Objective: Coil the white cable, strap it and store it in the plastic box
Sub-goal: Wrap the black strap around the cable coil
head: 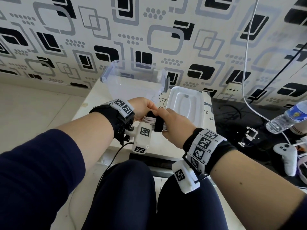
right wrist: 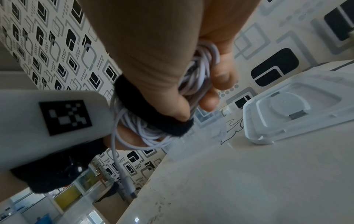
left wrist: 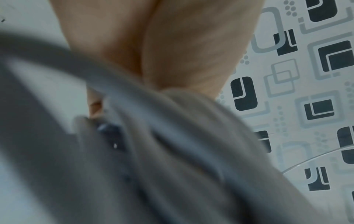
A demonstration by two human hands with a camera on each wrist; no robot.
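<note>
The white cable [head: 149,120] is bundled into a coil and held above the white table [head: 166,146] by both hands. A black strap [head: 158,124] runs round the coil's middle. My left hand [head: 149,107] grips the coil's left side, and its fingers show beneath the loops. My right hand [head: 163,117] curls round the right side of the coil [right wrist: 195,78], thumb pressed on the strap [right wrist: 138,106]. The cable's plug end [right wrist: 128,186] dangles below. Blurred loops [left wrist: 172,136] fill the left wrist view. The clear plastic box [head: 116,70] stands open behind the hands.
The box's white lid [head: 172,103] lies upside down on the table to the right of the box. A patterned wall stands close behind. At the right a dark surface holds a water bottle [head: 287,117] and a white controller [head: 287,155]. A white cord [head: 247,47] hangs there.
</note>
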